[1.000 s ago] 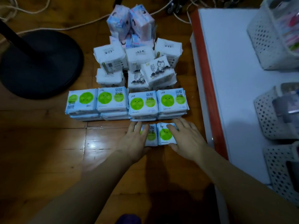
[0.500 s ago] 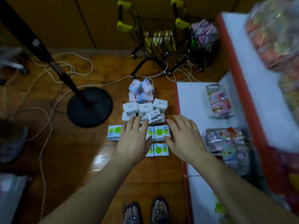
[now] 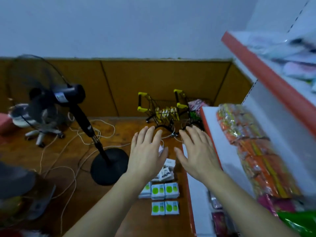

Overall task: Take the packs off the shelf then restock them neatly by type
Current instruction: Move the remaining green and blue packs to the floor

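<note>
White packs with green circles [image 3: 165, 208] lie in rows on the wooden floor, far below my hands. Behind them sit white packs with a black drawing [image 3: 166, 173], partly hidden by my left hand. My left hand [image 3: 147, 154] and my right hand [image 3: 196, 153] hover in the air above the pile, fingers straight and spread, holding nothing. The shelf [image 3: 213, 141] with its red edge rises on the right, carrying blurred orange packs [image 3: 256, 154].
A black standing fan [image 3: 82, 117] has its round base [image 3: 109, 166] left of the pile, with cords across the floor. Two small yellow-handled carts [image 3: 164, 112] stand by the wall. An upper shelf [image 3: 266, 77] juts out at top right.
Both hands let go of the green-circle packs and rose well above the floor. The view lifted from the pile up to the wall, fan and shelves.
</note>
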